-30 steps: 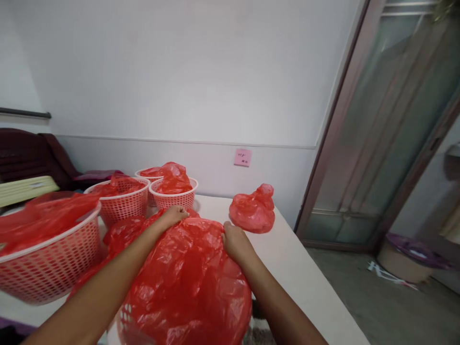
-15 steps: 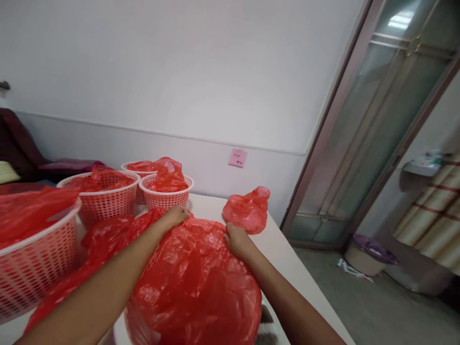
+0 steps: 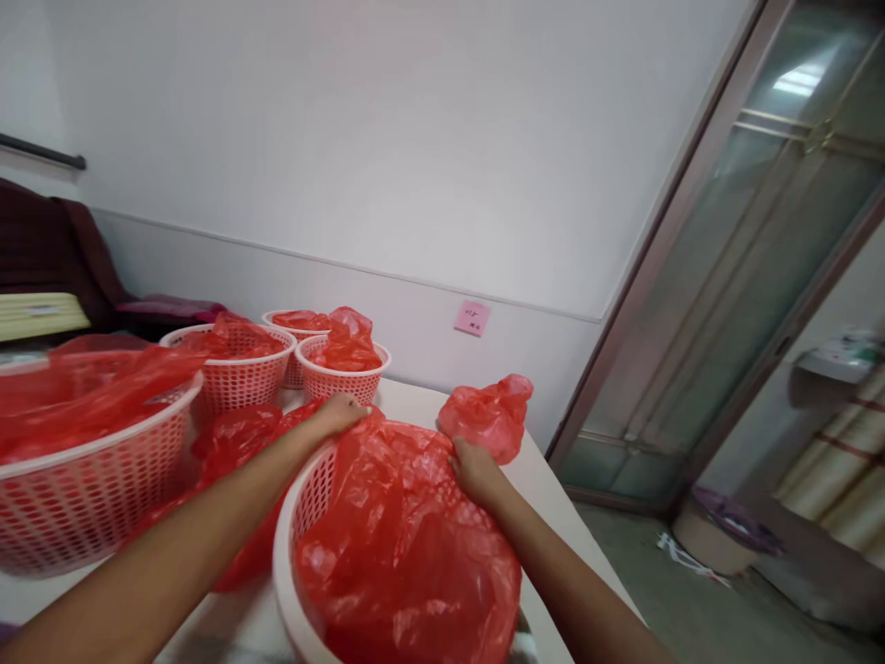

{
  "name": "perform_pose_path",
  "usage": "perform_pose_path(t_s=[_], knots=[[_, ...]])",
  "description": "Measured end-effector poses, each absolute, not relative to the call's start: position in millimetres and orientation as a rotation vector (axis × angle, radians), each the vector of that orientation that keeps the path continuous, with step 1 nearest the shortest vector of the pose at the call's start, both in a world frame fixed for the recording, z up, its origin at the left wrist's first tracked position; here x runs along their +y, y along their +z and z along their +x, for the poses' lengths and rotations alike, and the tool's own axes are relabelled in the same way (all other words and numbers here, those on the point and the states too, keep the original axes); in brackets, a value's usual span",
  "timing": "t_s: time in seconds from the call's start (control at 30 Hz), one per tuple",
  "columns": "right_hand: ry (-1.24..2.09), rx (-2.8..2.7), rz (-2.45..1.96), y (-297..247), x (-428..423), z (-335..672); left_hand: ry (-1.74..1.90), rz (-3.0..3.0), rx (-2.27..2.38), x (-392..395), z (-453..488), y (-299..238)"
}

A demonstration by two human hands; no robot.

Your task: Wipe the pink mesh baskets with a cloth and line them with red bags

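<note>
A white perforated basket [image 3: 304, 503] stands tilted in front of me on the table, with a red plastic bag [image 3: 407, 544] bulging out of its mouth. My left hand [image 3: 338, 412] is closed on the basket's far rim together with the bag's edge. My right hand [image 3: 474, 468] is closed on the bag's edge at the far right of the rim. More loose red plastic [image 3: 239, 443] lies under my left forearm.
A large basket [image 3: 89, 489] lined with red plastic stands at the left. Three smaller lined baskets [image 3: 239, 369] sit by the wall. A knotted red bag [image 3: 488, 420] lies near the table's right edge [image 3: 553, 498]. A glass door [image 3: 733, 267] is at the right.
The basket's white rim now shows at the left, where the red bag covered it before. Both hands stay at the far rim. My view has shifted.
</note>
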State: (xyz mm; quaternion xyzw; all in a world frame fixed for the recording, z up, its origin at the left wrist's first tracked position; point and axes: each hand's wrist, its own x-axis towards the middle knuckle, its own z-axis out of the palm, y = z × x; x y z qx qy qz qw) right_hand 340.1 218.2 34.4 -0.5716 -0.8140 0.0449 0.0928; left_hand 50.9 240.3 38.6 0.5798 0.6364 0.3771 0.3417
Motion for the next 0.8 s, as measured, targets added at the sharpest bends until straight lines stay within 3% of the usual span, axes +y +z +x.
perform_pose_path(t_s=[0.3,0.5,0.8], knots=[[0.113,-2.414,-1.722,29,223,342,1.009,1.435,1.559,201,43,56],[0.097,-2.407,-1.703,28,223,342,1.261,1.219,1.477,177,48,46],[0.109,-2.389,-1.686,27,223,343,1.25,0.958,1.327,151,21,31]])
